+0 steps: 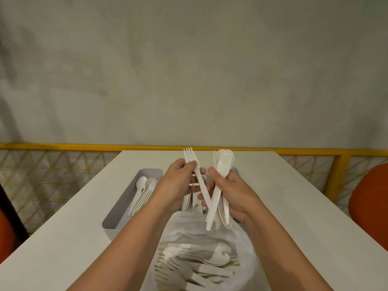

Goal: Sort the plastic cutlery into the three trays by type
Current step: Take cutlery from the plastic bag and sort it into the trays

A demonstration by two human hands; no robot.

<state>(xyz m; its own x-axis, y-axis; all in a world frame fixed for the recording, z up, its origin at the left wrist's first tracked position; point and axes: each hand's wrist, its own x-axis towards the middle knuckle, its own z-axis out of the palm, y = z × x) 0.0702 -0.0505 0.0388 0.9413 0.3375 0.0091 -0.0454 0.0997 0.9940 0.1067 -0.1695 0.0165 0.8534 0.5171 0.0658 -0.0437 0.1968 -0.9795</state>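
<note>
Fingers of the left hand pinch 1 fork; the right hand grips a cutlery bundle, both over the counter, well inside its edges.

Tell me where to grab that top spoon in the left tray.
Probably best to pinch the spoon by its handle, near the middle, from above. It lies on top of the pile, bowl toward the far end; the tray wall and neighbouring cutlery crowd its sides.

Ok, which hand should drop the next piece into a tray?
Left. The left hand pinches a single fork on its own, ready to place; the right hand is full, its grip wrapped round a bundle of cutlery.
</note>
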